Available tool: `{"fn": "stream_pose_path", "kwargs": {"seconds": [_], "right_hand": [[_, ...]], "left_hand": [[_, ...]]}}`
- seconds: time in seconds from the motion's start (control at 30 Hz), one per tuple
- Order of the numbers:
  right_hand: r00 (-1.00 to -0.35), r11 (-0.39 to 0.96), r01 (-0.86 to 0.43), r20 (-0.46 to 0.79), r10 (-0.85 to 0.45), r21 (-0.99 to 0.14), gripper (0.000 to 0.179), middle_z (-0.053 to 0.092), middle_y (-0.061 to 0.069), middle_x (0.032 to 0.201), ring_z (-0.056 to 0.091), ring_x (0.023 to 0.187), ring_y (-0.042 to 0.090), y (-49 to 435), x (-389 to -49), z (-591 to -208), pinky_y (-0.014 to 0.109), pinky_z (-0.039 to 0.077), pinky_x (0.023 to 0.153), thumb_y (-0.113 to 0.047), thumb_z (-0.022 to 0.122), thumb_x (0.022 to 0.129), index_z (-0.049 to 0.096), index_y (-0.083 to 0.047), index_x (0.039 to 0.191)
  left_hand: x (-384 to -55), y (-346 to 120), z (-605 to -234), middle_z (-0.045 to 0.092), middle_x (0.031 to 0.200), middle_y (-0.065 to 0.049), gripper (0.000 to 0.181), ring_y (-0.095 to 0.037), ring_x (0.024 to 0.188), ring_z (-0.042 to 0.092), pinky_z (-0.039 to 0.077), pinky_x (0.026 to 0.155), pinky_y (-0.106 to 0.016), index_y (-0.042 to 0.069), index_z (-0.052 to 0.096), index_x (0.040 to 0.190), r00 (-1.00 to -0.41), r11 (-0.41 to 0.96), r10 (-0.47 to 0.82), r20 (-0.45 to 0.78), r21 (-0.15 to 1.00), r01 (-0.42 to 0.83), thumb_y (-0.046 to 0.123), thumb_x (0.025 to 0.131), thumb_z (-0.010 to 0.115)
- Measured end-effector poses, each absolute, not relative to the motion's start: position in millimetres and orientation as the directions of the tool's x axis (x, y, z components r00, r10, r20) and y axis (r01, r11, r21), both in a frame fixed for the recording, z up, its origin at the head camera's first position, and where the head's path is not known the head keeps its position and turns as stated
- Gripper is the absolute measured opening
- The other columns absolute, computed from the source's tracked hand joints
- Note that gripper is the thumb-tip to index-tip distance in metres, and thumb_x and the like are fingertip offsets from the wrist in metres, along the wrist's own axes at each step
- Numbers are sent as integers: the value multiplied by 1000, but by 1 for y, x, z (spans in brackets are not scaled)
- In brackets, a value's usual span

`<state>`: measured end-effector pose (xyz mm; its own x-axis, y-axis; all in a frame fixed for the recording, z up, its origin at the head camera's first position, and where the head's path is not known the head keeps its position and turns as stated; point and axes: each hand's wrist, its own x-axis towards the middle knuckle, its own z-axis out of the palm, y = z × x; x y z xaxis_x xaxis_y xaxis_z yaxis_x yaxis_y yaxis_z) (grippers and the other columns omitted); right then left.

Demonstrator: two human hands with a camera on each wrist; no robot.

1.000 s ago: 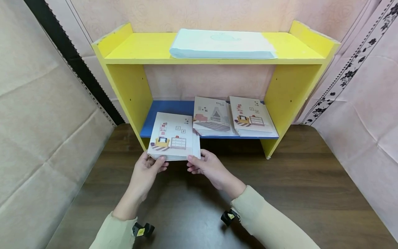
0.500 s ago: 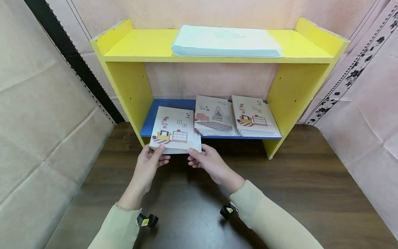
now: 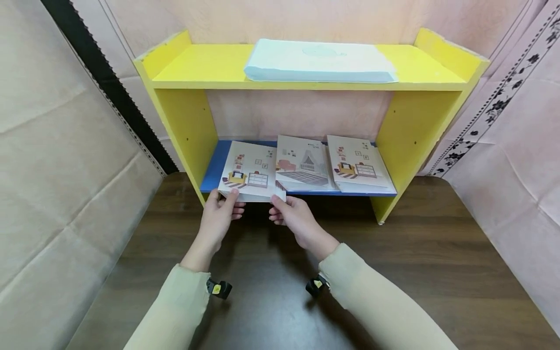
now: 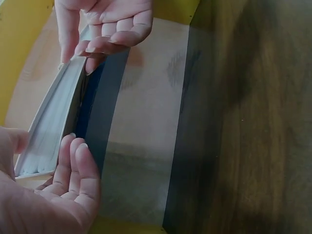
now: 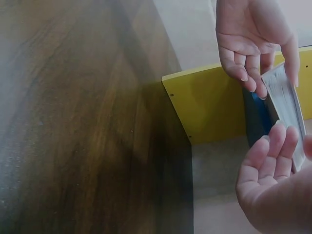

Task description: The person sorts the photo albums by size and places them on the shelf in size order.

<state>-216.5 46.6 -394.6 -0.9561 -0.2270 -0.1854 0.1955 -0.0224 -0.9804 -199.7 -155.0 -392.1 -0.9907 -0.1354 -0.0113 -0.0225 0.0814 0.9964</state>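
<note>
A white book (image 3: 250,167) with a printed chair and cabinet on its cover lies at the left of the blue lower shelf (image 3: 213,167), its near edge over the shelf's front. My left hand (image 3: 218,213) holds its near left corner, thumb on top and fingers below. At the near right corner my right hand (image 3: 297,218) pinches it the same way. In the left wrist view the book's page edges (image 4: 53,119) show between both hands. The right wrist view shows those pages (image 5: 287,100) too, with my right hand (image 5: 273,185) at the lower end.
Beside the held book lie another book (image 3: 302,163) with a grey tower print and one (image 3: 356,160) with a chair print. A pale blue-white flat package (image 3: 321,61) lies on the yellow shelf unit (image 3: 201,63). Brown wood tabletop (image 3: 262,311) spreads in front.
Both hands have pushed the book away from me, farther onto the blue shelf and slightly right. It now lies close beside the middle book. The grip has stayed the same.
</note>
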Motion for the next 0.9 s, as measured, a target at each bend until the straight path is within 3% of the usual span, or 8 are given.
{"fn": "stream_pose_path", "kwargs": {"seconds": [0.17,0.37,0.57,0.77,0.9], "right_hand": [[-968,-2,193,-190,-165,-981,36,66,14,92,66,88,29,45,-224,-394,39,54,82,-38,60,96,64,-3,102],[-976,29,192,-194,-97,-981,41,68,20,97,66,85,25,43,-227,-393,41,53,83,-44,59,95,68,-5,98],[-981,25,189,-190,-33,-982,39,69,13,84,65,77,20,40,-227,-391,37,54,76,-43,59,95,72,-6,94],[-979,45,177,-181,-97,-983,39,68,10,85,66,78,21,43,-221,-393,41,54,81,-44,61,94,68,-6,99],[-973,119,134,-153,-172,-984,39,69,12,90,67,84,25,55,-212,-394,39,55,80,-44,61,94,64,-7,104]], "left_hand": [[-210,-152,-390,63,111,-21,55,-25,87,65,56,75,-34,13,41,129,-990,84,-123,-63,994,-73,54,94,53],[-220,-150,-388,64,107,-16,54,-25,88,65,56,73,-32,15,42,130,-986,67,-127,-107,991,-116,55,94,53],[-228,-147,-390,65,104,-17,57,-23,84,66,56,75,-35,15,42,131,-984,51,-146,-97,993,-106,56,93,54],[-220,-146,-398,65,104,-20,59,-26,85,66,55,80,-42,15,34,139,-990,76,-138,-37,996,-47,51,96,52],[-206,-148,-407,66,104,-21,62,-31,90,65,54,80,-37,14,24,148,-991,146,-120,51,989,33,37,99,53]]}}
